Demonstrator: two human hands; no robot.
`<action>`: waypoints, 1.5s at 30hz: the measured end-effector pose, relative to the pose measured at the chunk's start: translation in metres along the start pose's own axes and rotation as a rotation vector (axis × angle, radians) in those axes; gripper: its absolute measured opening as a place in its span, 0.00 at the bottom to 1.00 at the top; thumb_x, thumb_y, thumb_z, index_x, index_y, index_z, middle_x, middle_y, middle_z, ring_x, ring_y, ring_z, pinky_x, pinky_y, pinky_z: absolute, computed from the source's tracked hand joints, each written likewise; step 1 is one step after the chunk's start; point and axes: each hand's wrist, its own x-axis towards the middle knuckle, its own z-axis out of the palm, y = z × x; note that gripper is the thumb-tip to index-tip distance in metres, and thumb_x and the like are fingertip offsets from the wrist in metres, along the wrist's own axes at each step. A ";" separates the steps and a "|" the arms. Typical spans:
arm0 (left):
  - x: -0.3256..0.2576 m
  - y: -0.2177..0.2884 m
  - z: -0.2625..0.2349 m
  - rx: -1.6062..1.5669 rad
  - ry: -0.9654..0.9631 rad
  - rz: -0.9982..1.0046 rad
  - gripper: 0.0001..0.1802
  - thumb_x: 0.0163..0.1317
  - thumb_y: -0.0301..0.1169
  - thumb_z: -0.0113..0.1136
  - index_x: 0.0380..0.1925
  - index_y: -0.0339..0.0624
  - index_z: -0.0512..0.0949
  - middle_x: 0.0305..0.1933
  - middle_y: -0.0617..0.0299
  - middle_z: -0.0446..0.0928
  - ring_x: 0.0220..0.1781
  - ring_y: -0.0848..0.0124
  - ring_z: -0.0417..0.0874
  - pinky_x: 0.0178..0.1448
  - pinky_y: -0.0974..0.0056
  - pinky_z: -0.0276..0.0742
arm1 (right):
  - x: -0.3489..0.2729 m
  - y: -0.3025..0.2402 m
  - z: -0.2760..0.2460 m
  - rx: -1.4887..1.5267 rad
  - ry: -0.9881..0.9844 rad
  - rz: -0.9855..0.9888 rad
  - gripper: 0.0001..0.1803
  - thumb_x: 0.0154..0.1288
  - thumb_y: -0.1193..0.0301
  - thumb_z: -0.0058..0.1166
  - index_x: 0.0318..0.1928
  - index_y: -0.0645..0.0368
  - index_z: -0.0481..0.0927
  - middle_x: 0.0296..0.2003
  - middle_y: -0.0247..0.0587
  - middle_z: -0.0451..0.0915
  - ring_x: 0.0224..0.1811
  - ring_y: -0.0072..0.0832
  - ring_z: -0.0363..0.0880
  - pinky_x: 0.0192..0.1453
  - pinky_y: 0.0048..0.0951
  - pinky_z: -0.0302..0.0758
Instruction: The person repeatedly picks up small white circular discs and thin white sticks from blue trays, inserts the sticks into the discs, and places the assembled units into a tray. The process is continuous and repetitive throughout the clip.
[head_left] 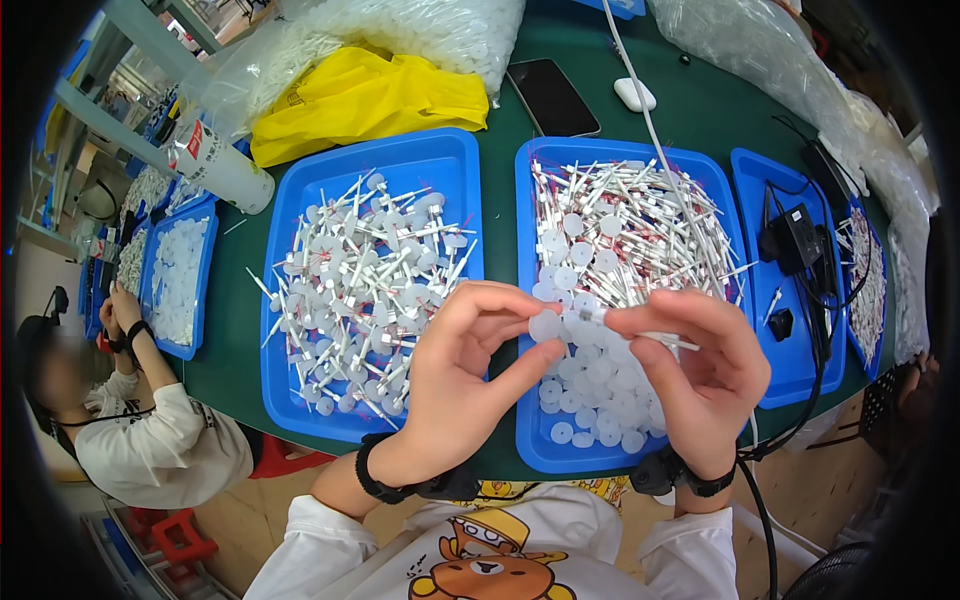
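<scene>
One green worktop (pixel 720 112) carries the parts tray (pixel 590 463), blue and heaped with loose white sticks and discs. Above its middle, the left hand (pixel 455 365) pinches a pale disc (pixel 545 325) at the rim between thumb and fingers, while the right hand (pixel 708 370) grips a white stick (pixel 672 341); whether stick and disc touch, I cannot tell. The stick should be light and fairly stiff, best taken along its shaft. The disc is probably light, smooth and a bit slippery, so the rim suits.

Left of the parts tray sits a second tray (pixel 320 185) piled with disc-bearing sticks; right of it, a narrower tray (pixel 790 372). Beyond its far edge lie a phone (pixel 553 97) and a white case (pixel 635 94). A cable (pixel 645 112) hangs across the parts tray and could snag a reaching hand.
</scene>
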 end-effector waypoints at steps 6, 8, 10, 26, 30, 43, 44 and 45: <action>-0.001 0.002 -0.003 -0.148 -0.084 -0.028 0.21 0.57 0.09 0.60 0.50 0.33 0.70 0.54 0.54 0.72 0.59 0.61 0.81 0.62 0.61 0.78 | -0.005 -0.001 0.001 0.116 0.130 -0.021 0.21 0.58 0.91 0.58 0.53 0.70 0.74 0.42 0.54 0.84 0.47 0.40 0.86 0.53 0.34 0.81; -0.002 0.001 -0.003 -0.169 -0.092 -0.008 0.21 0.57 0.09 0.61 0.50 0.32 0.70 0.55 0.53 0.72 0.58 0.61 0.81 0.62 0.61 0.78 | -0.005 -0.001 0.001 0.134 0.138 -0.001 0.20 0.58 0.90 0.58 0.52 0.70 0.74 0.41 0.54 0.84 0.46 0.40 0.86 0.52 0.33 0.81; -0.002 0.000 -0.004 -0.182 -0.106 0.018 0.21 0.57 0.09 0.61 0.50 0.32 0.71 0.55 0.52 0.72 0.58 0.62 0.81 0.62 0.61 0.78 | -0.004 -0.001 0.001 0.120 0.136 0.013 0.20 0.59 0.90 0.58 0.52 0.70 0.74 0.40 0.53 0.85 0.46 0.39 0.86 0.52 0.32 0.81; -0.002 0.000 -0.005 -0.235 -0.162 0.032 0.22 0.55 0.10 0.64 0.50 0.30 0.73 0.54 0.54 0.72 0.58 0.67 0.79 0.62 0.63 0.78 | -0.004 0.000 -0.002 0.051 0.139 0.047 0.22 0.60 0.87 0.59 0.55 0.70 0.72 0.41 0.52 0.85 0.46 0.34 0.86 0.53 0.31 0.79; -0.003 0.000 -0.005 -0.220 -0.141 0.030 0.23 0.55 0.10 0.65 0.51 0.30 0.73 0.54 0.54 0.73 0.58 0.67 0.79 0.61 0.64 0.78 | -0.002 -0.001 0.000 -0.001 0.012 0.008 0.19 0.57 0.87 0.62 0.50 0.70 0.78 0.42 0.49 0.86 0.44 0.34 0.86 0.51 0.32 0.80; -0.003 0.005 -0.006 -0.054 -0.113 0.105 0.22 0.52 0.11 0.67 0.49 0.30 0.79 0.52 0.52 0.75 0.54 0.67 0.80 0.58 0.65 0.80 | 0.005 -0.004 -0.001 -0.298 -0.069 -0.007 0.12 0.50 0.81 0.68 0.39 0.66 0.86 0.34 0.44 0.86 0.32 0.34 0.85 0.38 0.28 0.78; -0.003 0.005 -0.005 -0.045 -0.103 0.105 0.21 0.52 0.11 0.67 0.48 0.30 0.79 0.51 0.51 0.76 0.53 0.67 0.81 0.57 0.65 0.81 | 0.005 -0.004 -0.001 -0.292 -0.070 -0.019 0.12 0.50 0.81 0.69 0.39 0.65 0.86 0.33 0.43 0.86 0.31 0.33 0.84 0.37 0.28 0.77; -0.003 0.005 -0.004 -0.035 -0.093 0.105 0.21 0.51 0.10 0.68 0.48 0.30 0.80 0.51 0.51 0.76 0.52 0.67 0.81 0.56 0.65 0.81 | 0.005 -0.003 -0.001 -0.286 -0.070 -0.031 0.13 0.50 0.81 0.69 0.38 0.65 0.86 0.33 0.43 0.86 0.30 0.33 0.83 0.36 0.28 0.76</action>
